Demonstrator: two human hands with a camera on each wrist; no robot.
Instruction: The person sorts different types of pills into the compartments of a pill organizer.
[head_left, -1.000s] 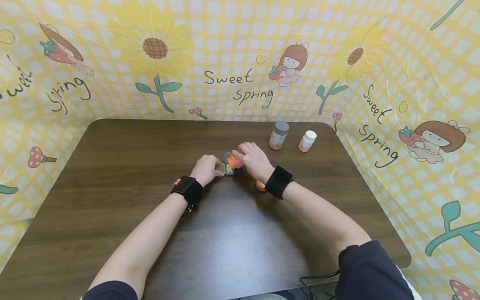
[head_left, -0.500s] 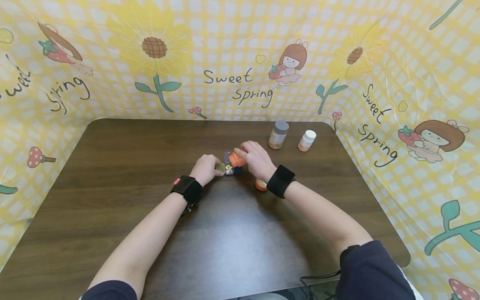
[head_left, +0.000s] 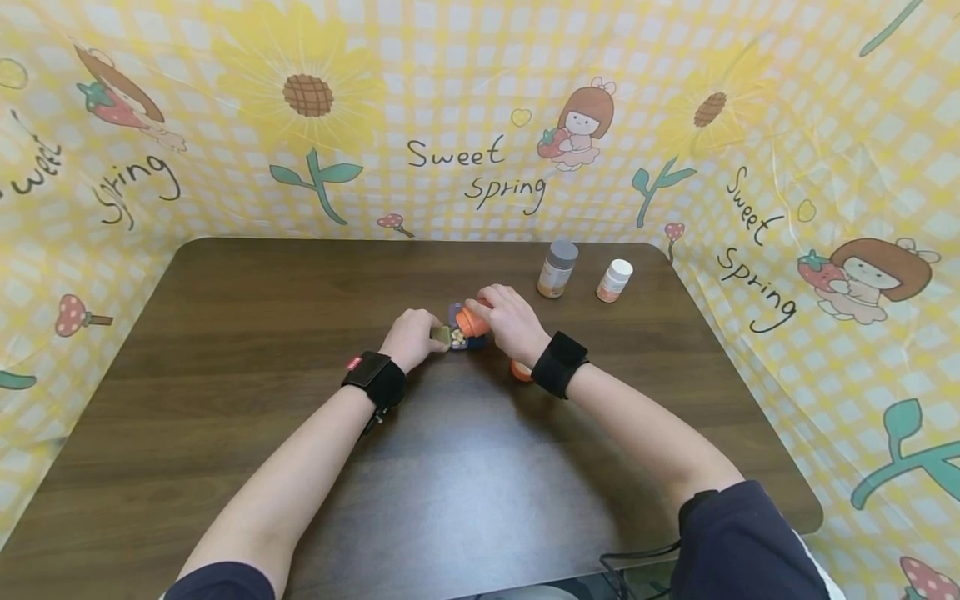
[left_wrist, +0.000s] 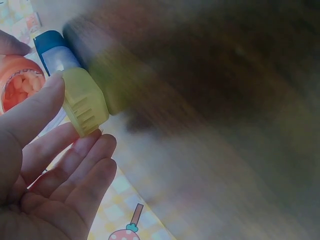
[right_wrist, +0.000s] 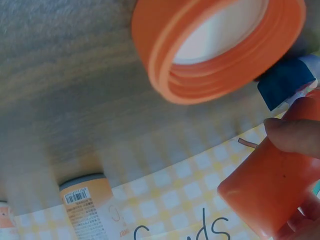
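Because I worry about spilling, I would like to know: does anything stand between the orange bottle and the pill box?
Nothing visible does. The right hand holds the orange bottle tilted, its mouth close to the pill box. The orange cap lies off to the right, out of the way.

"Sweet Spring" on checked cloth (head_left: 465, 92)

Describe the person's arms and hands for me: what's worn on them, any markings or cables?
The left hand and right hand are gloveless. The left wristband is wide and black with a red tag; the right wristband is plain black. The left sleeve and right sleeve are dark navy. A black cable shows beside the right one.
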